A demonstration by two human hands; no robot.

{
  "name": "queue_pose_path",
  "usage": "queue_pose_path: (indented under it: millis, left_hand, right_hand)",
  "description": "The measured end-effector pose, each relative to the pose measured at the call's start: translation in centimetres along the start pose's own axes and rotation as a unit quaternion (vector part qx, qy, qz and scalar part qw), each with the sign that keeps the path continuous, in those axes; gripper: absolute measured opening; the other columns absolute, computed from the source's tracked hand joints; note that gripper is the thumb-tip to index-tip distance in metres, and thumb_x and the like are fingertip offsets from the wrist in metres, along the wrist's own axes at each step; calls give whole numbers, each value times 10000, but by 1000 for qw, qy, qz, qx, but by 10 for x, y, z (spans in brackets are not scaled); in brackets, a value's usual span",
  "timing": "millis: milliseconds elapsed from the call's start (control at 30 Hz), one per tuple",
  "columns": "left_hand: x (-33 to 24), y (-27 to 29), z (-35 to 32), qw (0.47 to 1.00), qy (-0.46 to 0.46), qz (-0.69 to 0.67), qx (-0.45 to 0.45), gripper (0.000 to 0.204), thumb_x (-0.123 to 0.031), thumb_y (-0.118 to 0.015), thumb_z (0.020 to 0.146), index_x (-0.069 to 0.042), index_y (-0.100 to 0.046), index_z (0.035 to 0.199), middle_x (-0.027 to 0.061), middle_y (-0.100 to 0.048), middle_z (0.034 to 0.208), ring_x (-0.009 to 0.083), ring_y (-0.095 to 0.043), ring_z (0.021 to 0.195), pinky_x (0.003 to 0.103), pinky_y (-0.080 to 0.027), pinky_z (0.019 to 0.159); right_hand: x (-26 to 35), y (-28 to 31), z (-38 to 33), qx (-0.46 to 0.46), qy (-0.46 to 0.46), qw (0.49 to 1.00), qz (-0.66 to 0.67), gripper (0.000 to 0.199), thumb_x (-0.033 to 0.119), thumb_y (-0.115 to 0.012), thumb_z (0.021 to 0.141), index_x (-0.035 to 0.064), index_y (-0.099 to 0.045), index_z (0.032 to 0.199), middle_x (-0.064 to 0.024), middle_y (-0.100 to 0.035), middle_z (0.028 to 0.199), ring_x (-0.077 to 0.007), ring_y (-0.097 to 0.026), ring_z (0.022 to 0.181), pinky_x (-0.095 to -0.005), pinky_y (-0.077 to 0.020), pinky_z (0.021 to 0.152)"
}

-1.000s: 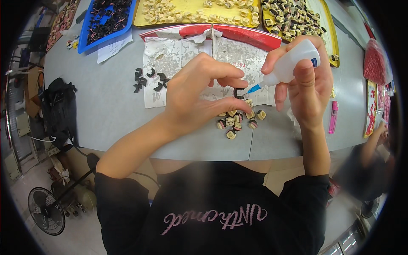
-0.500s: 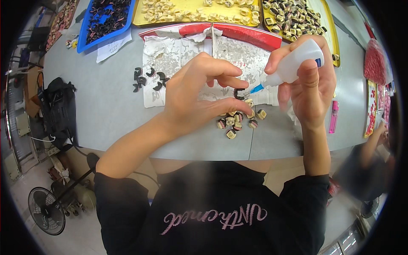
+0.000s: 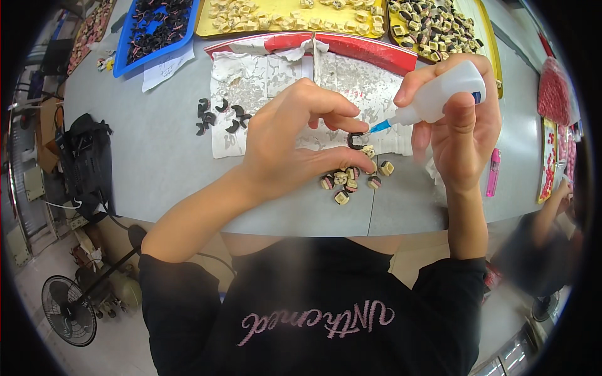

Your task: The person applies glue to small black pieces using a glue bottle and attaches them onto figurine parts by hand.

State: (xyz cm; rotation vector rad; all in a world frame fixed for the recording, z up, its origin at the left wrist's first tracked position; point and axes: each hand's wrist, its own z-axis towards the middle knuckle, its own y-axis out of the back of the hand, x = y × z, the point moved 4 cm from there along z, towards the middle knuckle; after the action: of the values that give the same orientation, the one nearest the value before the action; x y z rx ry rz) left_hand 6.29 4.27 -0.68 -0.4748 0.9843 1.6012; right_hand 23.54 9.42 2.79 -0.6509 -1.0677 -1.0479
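Between the thumb and fingertips of my left hand [image 3: 276, 135] is a small black C-shaped piece [image 3: 352, 141], its opening toward the right. My right hand [image 3: 463, 141] grips a translucent white squeeze bottle [image 3: 453, 88], tilted down to the left. Its blue dispensing tip [image 3: 380, 126] reaches the upper end of the C-shaped piece; whether it touches cannot be told. Just under my left fingertips lies a loose pile of small cream pieces [image 3: 340, 178], some with black and pink bands. Several more black curved pieces [image 3: 232, 126] lie left of my left hand.
Stained white cardboard [image 3: 229, 141] with a red edge covers the middle of the table. Behind it stand a blue tray [image 3: 119, 62] of black pieces and yellow trays [image 3: 288, 25] of cream ones. A pink lighter [image 3: 493, 172] lies at right; another person [image 3: 533, 244] sits beyond.
My right hand and the bottle have shifted slightly right and upward. The tip has moved from inside the C-shaped piece to its upper end. My left hand is almost still.
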Motion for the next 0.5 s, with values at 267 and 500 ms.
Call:
queue_pose_path:
  millis: [267,500]
  left_hand:
    - [0,3,1,999,-8,6,34,632,-131,-888,589,-68,-453,1044,84,-666,854,129,-620,773,214,-460,618]
    - [-1,3,0,999,-10,13,39,630,-140,-886,593,-68,-451,1042,85,-675,859,126,-612,778,212,-448,618]
  right_hand:
    - [1,-1,-1,16,-2,1000,-15,457,434,-474,967,-4,-399,1071,-216,-618,846,-101,-508,485,-159,-375,365]
    - [2,0,-1,14,-3,1000,-17,461,442,-487,961,0,-401,1063,-205,-621,833,-95,-513,505,-157,-366,372]
